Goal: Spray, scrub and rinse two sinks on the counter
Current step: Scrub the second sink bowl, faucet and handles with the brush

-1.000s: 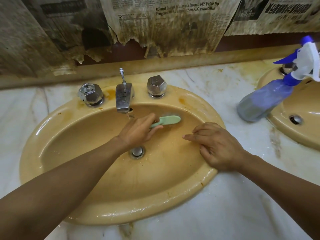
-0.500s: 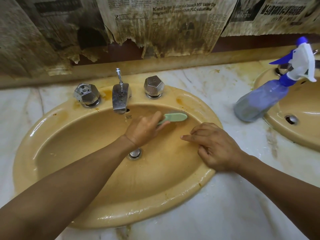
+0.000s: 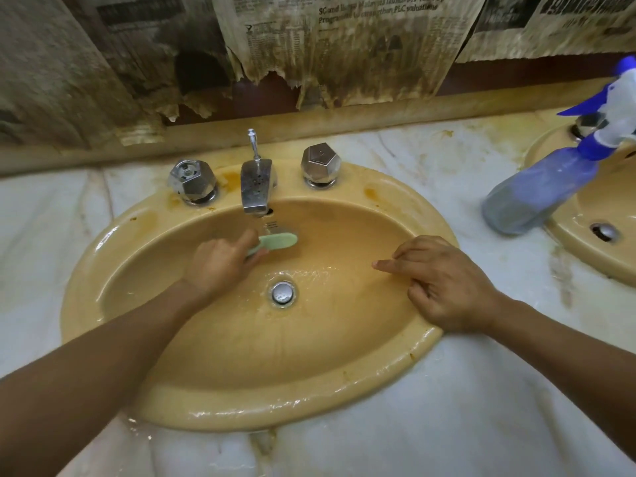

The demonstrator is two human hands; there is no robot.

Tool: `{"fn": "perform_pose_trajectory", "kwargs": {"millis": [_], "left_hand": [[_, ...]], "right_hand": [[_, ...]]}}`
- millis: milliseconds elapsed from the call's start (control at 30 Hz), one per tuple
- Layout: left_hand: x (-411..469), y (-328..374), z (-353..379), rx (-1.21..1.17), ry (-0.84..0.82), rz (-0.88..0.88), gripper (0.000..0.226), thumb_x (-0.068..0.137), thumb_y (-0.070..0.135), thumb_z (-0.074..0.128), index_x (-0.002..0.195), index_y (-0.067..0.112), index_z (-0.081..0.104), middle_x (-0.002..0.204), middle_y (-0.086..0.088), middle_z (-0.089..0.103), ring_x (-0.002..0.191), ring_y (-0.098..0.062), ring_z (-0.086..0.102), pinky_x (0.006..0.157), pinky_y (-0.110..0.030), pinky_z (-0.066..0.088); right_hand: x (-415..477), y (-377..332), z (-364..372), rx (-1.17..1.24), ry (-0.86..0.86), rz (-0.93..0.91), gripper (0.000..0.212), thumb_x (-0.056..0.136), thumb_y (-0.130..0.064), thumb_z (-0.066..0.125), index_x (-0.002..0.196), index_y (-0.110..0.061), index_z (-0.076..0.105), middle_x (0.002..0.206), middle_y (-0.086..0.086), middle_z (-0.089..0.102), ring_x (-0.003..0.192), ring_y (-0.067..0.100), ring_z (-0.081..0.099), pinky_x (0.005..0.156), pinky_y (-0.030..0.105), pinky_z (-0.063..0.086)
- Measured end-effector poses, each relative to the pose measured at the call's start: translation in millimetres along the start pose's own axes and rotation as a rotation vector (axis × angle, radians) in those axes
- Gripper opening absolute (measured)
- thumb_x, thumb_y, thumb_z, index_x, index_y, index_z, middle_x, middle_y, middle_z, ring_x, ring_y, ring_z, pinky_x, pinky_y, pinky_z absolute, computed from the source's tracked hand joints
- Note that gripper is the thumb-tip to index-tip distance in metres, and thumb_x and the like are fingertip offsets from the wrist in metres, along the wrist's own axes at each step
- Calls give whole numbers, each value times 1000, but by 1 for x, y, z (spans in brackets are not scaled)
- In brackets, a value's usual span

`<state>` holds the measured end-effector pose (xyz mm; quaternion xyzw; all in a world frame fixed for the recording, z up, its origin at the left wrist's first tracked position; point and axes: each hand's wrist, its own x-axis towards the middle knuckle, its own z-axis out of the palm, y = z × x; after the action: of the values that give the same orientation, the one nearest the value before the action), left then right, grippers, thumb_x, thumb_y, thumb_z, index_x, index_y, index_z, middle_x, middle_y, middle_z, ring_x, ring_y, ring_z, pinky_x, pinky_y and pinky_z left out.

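A yellow oval sink (image 3: 113, 235) fills the middle of the view, wet, with a chrome drain (image 3: 282, 292) at its bottom. My left hand (image 3: 216, 261) grips the handle of a pale green brush (image 3: 278, 241), whose head lies against the basin's back wall just below the chrome tap (image 3: 255, 191). My right hand (image 3: 444, 282) rests on the sink's right rim, fingers loosely curled and pointing into the basin, holding nothing. A second yellow sink (image 3: 585, 242) shows at the right edge.
A blue spray bottle (image 3: 540, 197) with a white trigger head leans between the two sinks. Chrome knobs (image 3: 191, 180) (image 3: 320, 165) flank the tap. Stained marble counter (image 3: 464, 390) surrounds the sinks. Torn, dirty newspaper (image 3: 344, 46) covers the wall behind.
My left hand has drawn the brush to the left along the basin's back wall, to below the tap, uncovering the drain. My right hand has stayed on the rim.
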<state>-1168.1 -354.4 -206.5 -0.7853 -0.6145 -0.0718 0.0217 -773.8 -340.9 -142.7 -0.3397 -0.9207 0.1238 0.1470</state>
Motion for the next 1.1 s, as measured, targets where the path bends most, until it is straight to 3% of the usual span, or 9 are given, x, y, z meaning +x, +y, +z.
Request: {"fn": "perform_pose_trajectory", "kwargs": {"millis": [67, 100, 233, 333, 400, 567, 733, 900, 1100], "left_hand": [[-5, -2, -9, 145, -297, 79, 31, 105, 52, 40, 112, 22, 44, 90, -11, 67, 78, -36, 66, 58, -36, 42], [-7, -7, -21, 183, -368, 74, 30, 106, 50, 40, 114, 21, 43, 88, -9, 64, 77, -34, 63, 59, -35, 41], [-7, -29, -47, 117, -101, 27, 23, 102, 35, 61, 101, 17, 47, 62, -3, 50, 49, -27, 46, 42, -31, 36], [-24, -29, -53, 191, -247, -11, 22, 104, 40, 54, 105, 19, 47, 63, 3, 41, 56, -26, 45, 45, -32, 29], [-29, -28, -56, 197, -350, -90, 25, 105, 45, 47, 108, 20, 46, 70, 1, 45, 66, -29, 50, 53, -35, 34], [-23, -25, -59, -44, 1, -188, 21, 95, 36, 66, 100, 19, 55, 83, -6, 70, 66, -32, 63, 54, -39, 50], [-39, -23, -42, 73, -269, -264, 26, 98, 48, 57, 107, 23, 55, 86, -8, 70, 75, -35, 66, 59, -37, 48], [-18, -12, -45, -59, 225, -148, 19, 97, 32, 66, 96, 15, 58, 65, -2, 64, 48, -27, 57, 42, -37, 49], [8, 22, -27, 8, -96, -112, 26, 101, 39, 56, 115, 17, 56, 86, -10, 73, 68, -36, 68, 58, -40, 55]], "right_hand": [[0, 0, -1, -14, -12, -7, 57, 77, -15, 45, 127, -20, 73, 98, 0, 74, 108, 20, 63, 104, 29, 39], [1, -2, -1, -19, -18, -14, 57, 77, -16, 45, 127, -20, 73, 98, 0, 74, 108, 21, 63, 104, 29, 39], [-1, -1, -2, -29, -30, -12, 57, 78, -16, 45, 127, -20, 73, 99, 1, 74, 108, 22, 63, 103, 31, 40], [0, -1, -3, -29, -36, -14, 57, 78, -17, 45, 128, -21, 72, 100, 0, 74, 109, 22, 63, 103, 35, 42], [0, -2, -3, -23, -34, -15, 57, 78, -18, 44, 128, -21, 72, 101, 0, 74, 109, 22, 64, 102, 35, 42], [0, -3, -2, -12, -25, -16, 57, 78, -18, 44, 128, -20, 72, 100, 0, 73, 107, 22, 64, 101, 35, 42], [0, -2, -1, -7, -18, -14, 57, 78, -17, 44, 126, -20, 73, 99, -1, 73, 106, 24, 65, 99, 38, 45], [0, -2, -1, -13, -9, -14, 57, 77, -17, 44, 126, -20, 73, 99, -1, 74, 105, 21, 64, 100, 33, 42], [1, -3, 0, -13, -3, -7, 56, 78, -16, 43, 125, -21, 74, 98, -1, 73, 105, 21, 64, 101, 34, 43]]}}
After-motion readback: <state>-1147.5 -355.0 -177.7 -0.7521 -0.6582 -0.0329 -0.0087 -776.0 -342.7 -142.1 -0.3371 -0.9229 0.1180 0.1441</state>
